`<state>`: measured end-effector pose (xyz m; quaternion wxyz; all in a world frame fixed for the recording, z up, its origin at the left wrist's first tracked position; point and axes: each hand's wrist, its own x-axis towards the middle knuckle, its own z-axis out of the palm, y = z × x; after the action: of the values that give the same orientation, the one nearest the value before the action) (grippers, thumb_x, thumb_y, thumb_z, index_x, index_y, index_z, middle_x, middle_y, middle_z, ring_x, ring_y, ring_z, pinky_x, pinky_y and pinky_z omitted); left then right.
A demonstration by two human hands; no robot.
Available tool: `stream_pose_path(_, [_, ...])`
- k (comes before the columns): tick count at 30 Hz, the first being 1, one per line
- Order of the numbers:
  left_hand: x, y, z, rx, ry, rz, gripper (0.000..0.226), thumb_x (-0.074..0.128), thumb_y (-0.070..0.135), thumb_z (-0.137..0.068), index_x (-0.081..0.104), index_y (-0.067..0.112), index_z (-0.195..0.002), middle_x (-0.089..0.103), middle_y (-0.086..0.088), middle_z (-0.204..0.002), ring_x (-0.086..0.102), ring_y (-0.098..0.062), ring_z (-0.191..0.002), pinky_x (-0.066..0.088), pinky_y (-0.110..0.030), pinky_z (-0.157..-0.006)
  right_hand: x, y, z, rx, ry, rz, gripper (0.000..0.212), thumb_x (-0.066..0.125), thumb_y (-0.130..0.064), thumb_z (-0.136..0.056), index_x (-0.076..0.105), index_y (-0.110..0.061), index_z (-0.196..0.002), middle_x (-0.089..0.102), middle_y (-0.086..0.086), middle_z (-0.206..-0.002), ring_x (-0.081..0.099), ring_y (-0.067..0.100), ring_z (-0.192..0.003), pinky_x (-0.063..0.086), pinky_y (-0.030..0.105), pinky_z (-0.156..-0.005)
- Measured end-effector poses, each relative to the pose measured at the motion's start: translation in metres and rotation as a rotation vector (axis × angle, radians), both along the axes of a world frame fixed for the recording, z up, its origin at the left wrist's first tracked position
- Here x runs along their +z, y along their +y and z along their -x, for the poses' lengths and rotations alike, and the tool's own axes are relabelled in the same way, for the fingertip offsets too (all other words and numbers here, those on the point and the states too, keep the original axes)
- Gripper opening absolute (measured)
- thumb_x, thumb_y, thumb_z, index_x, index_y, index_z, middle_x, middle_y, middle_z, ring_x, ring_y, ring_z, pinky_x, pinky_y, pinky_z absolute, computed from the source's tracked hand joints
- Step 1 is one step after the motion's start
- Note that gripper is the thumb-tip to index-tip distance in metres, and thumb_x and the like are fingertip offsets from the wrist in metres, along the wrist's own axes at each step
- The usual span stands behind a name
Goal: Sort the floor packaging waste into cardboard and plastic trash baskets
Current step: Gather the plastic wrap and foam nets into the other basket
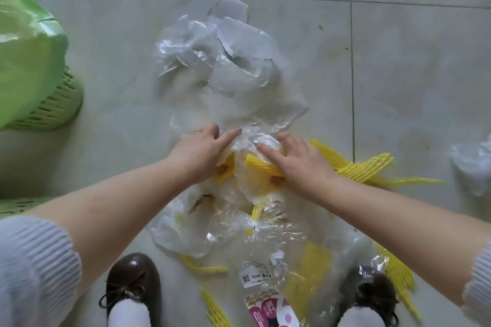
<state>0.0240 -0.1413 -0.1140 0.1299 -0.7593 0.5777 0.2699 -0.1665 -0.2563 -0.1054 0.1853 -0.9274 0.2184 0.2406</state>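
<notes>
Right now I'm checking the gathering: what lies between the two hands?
In the head view, crumpled clear plastic film lies between the left hand and right hand; both press on it.

Left hand [202, 152], right hand [297, 164] reach forward, fingers extended.

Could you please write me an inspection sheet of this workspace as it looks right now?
Surface: pale tiled floor, slightly stained.
Job's things: clear plastic bags heaped in the middle; yellow foam nets scattered near the shoes; green basket at left, lined with a green bag.
Clutter: labelled wrapper between the shoes; crumpled bag at the right edge.
Grips: left hand and right hand gather the plastic pile; exact grip unclear.
Cables: nothing seen.
Surroundings: brown shoes; cardboard basket not identifiable.
</notes>
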Motion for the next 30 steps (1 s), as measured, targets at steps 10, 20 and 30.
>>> stream_pose_path(10, [0.012, 0.0, -0.027, 0.331, 0.246, 0.3, 0.027, 0.067, 0.027, -0.08, 0.064, 0.009, -0.1, 0.058, -0.01, -0.107, 0.055, -0.03, -0.098, 0.041, -0.03, -0.072, 0.003, -0.021, 0.028, -0.498, -0.294, -0.138, 0.035, 0.066, -0.006, -0.076, 0.058, -0.007, -0.109, 0.054, 0.013, -0.114, 0.053, 0.03, -0.105, 0.035, 0.028, -0.079])
stream_pose_path(20, [0.083, 0.004, -0.031, 0.794, 0.539, 0.588, 0.024, 0.055, 0.035, -0.089, 0.054, 0.014, -0.099, 0.062, -0.003, -0.082, 0.062, -0.024, -0.069, 0.054, -0.039, -0.065, 0.057, -0.006, 0.02, -0.85, -0.587, -0.298, 0.007, 0.058, -0.005, -0.083, 0.055, -0.008, -0.088, 0.055, 0.001, -0.07, 0.051, 0.001, -0.056, 0.037, 0.012, -0.05])
stream_pose_path(30, [0.194, 0.045, -0.063, 1.004, 0.67, 0.821, 0.027, 0.073, 0.039, -0.075, 0.057, 0.022, -0.088, 0.063, 0.0, -0.085, 0.06, -0.019, -0.079, 0.058, -0.043, -0.065, 0.156, 0.012, -0.051, -1.091, -0.838, -0.629, 0.027, 0.053, -0.015, -0.081, 0.041, -0.02, -0.057, 0.037, -0.013, -0.045, 0.033, 0.006, -0.041, 0.029, 0.022, -0.047])
